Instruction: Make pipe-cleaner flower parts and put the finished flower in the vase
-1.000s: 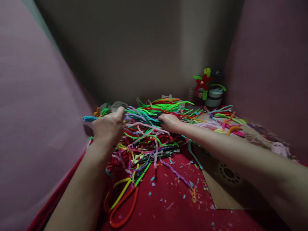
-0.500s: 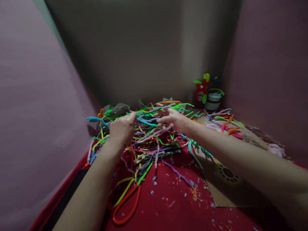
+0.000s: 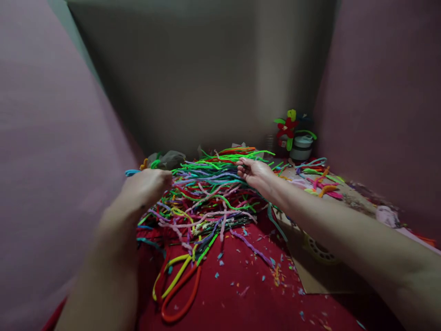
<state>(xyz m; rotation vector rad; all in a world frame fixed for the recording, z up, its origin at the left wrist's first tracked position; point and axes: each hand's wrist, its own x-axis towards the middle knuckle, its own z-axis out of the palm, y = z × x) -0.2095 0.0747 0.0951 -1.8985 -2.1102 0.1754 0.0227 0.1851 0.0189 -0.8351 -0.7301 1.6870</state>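
Fuzzy pipe cleaners [image 3: 206,177] in green, purple, teal, pink, red and yellow lie in a long, loose heap, mostly running left to right. At the heap's left end my left hand [image 3: 148,186] is closed, its back toward me; what its fingers hold, if anything, is hidden. My right hand [image 3: 254,174] lies over the right part of the heap with its fingers curled in. Purple and teal strands reach up to those fingers, but I cannot tell whether they grip any. Nearer to me, an orange-red pipe cleaner loop [image 3: 179,317] and a yellow loop [image 3: 177,280] hang from the heap.
Small coloured fibre scraps [image 3: 275,276] litter the red cloth [image 3: 234,303]. A cardboard sheet [image 3: 310,280] with a yellow ring-shaped spool [image 3: 320,250] lies under my right forearm. Behind stand a lidded cup [image 3: 302,148] and a red pipe cleaner flower [image 3: 285,128]. Pink sheets flank both sides.
My left hand has moved left and toward me, away from the middle of the heap. The right hand's spread fingers have curled in. The strands between the hands now lie flatter and straighter.
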